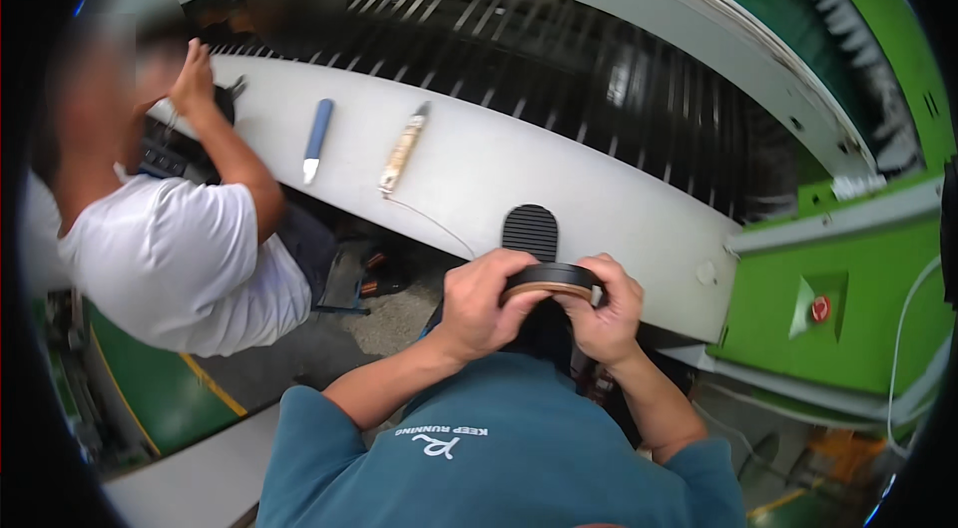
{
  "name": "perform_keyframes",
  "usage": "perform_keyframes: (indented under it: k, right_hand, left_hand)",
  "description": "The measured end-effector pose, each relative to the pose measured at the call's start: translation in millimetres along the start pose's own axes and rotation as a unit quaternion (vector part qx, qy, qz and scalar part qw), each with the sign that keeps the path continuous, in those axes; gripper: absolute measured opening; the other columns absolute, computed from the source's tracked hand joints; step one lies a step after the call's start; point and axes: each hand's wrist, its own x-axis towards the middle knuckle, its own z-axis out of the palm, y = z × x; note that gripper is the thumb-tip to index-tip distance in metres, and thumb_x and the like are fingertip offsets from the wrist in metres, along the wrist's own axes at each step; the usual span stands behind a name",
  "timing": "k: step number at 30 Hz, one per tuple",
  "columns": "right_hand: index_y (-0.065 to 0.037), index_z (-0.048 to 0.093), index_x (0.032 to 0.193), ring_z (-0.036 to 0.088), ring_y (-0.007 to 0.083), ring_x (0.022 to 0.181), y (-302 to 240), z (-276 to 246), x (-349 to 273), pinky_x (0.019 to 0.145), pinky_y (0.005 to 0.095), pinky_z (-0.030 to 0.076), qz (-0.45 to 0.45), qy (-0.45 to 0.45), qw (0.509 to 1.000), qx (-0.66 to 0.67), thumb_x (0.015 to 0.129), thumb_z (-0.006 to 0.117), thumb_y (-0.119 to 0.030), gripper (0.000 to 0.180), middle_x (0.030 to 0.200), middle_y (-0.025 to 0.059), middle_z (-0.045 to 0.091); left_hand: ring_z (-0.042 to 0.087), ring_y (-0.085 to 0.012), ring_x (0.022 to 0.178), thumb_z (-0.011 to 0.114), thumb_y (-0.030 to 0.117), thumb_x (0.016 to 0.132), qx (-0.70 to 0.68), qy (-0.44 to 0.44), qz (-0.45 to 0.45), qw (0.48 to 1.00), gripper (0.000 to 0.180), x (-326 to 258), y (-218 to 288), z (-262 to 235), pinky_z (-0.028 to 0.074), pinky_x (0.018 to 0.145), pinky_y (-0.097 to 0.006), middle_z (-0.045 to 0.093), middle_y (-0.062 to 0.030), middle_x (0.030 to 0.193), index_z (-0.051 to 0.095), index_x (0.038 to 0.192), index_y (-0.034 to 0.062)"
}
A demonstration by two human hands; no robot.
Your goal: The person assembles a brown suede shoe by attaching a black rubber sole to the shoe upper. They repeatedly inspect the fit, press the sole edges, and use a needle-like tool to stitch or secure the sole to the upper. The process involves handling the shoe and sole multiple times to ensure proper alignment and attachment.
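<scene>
My left hand (483,303) and my right hand (609,316) grip a curved black piece with a brown edge (549,278), one at each end, just off the table's near edge. It looks like a shoe sole seen edge-on. Beyond it on the white table is a black ribbed sole-shaped piece (530,232) with a rounded far end; its near end is hidden behind the held piece. Further left on the table lie a blue-handled tool with a white tip (317,141) and a tape-wrapped tool with a dark pointed tip (405,151), which trails a thin cord.
The long white table (629,229) borders a dark slatted bed (559,79) of a large machine. At left, a co-worker in a white shirt (190,259) has hands raised near the table. A green machine panel with a red button (820,308) stands to the right.
</scene>
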Motion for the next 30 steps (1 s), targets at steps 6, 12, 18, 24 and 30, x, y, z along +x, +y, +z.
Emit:
perform_keyframes:
  k: [6, 12, 18, 24, 30]
  right_hand:
    - [-0.002, 0.070, 0.121, 0.075, 0.0219, 0.095, -5.1, -16.6, 46.1, 0.087, 0.0334, 0.059, -0.070, 0.053, 0.996, -0.001, 0.087, 0.097, -0.013, 0.044, 0.107, 0.0111, 0.077]
    - [-0.004, 0.056, 0.151, 0.074, 0.0231, 0.120, 33.3, -46.2, 109.3, 0.106, 0.0368, 0.058, 0.016, 0.077, 0.997, 0.026, 0.101, 0.084, -0.016, 0.059, 0.129, 0.0128, 0.075]
    - [0.003, 0.059, 0.150, 0.071, 0.0245, 0.116, 234.8, -160.0, 141.3, 0.102, 0.0364, 0.056, 0.185, 0.081, 0.961, -0.189, 0.106, 0.080, -0.038, 0.064, 0.127, 0.0166, 0.074]
    - [-0.009, 0.062, 0.157, 0.069, 0.0455, 0.131, 392.8, -388.8, 144.5, 0.110, 0.0516, 0.055, 0.100, -0.022, 0.649, -0.754, 0.112, 0.055, -0.059, 0.067, 0.147, 0.0210, 0.071]
    - [-0.007, 0.052, 0.167, 0.041, 0.0369, 0.163, 372.9, -436.5, 155.2, 0.133, 0.0491, 0.034, 0.271, -0.172, 0.554, -0.768, 0.114, 0.055, -0.048, 0.067, 0.176, 0.0192, 0.045]
  left_hand:
    - [0.076, -0.0303, 0.088, 0.082, 0.012, 0.098, 0.013, 0.007, 0.139, 0.990, 0.029, 72.1, 7.8, -7.4, 0.060, 0.079, -0.036, 0.076, -0.0159, 0.102, 0.069, 0.120, -0.0011]
    - [0.074, -0.0196, 0.088, 0.078, 0.018, 0.106, -0.143, 0.050, -0.146, 0.978, 0.023, 143.8, -40.8, 8.8, 0.059, 0.077, -0.033, 0.077, -0.0142, 0.096, 0.073, 0.115, -0.0028]
    - [0.079, -0.0282, 0.091, 0.080, 0.031, 0.099, -0.001, 0.027, -0.193, 0.981, 0.038, 121.5, -204.3, 29.0, 0.063, 0.082, -0.041, 0.080, -0.0174, 0.097, 0.075, 0.116, -0.0027]
    - [0.080, -0.0329, 0.086, 0.081, 0.030, 0.092, -0.051, 0.038, -0.220, 0.973, 0.039, 111.0, -207.0, 42.5, 0.063, 0.080, -0.042, 0.081, -0.0194, 0.093, 0.074, 0.111, -0.0033]
    - [0.078, -0.0388, 0.090, 0.081, 0.027, 0.089, -0.017, 0.019, -0.259, 0.965, 0.039, 115.5, -195.8, 31.1, 0.061, 0.082, -0.046, 0.080, -0.0199, 0.094, 0.074, 0.113, -0.0024]
